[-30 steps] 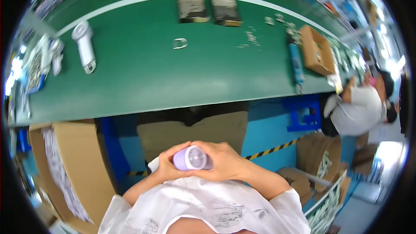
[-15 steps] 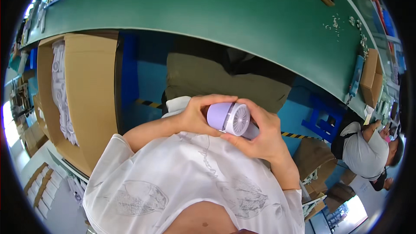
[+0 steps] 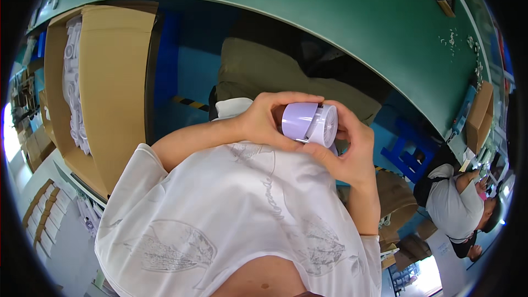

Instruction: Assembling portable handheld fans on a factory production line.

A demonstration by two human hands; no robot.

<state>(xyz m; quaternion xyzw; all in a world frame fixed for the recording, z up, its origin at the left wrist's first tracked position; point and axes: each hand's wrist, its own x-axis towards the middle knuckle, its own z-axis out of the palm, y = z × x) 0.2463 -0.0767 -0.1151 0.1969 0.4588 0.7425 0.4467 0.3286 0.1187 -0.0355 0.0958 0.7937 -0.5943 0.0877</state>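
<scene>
Shell, lilac, is clasped in left hand; white grille section is cupped by right hand, both held just beyond white shirt. Shell is seated askew; wedge-shaped gap is visible between them, full closure judged not yet done.

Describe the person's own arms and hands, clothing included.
The left hand and right hand are bare, without gloves; no watch or bracelet shows. The forearms are uncovered too. Above them come loose, short white sleeves of a white shirt with grey leaf-shaped prints.
</scene>
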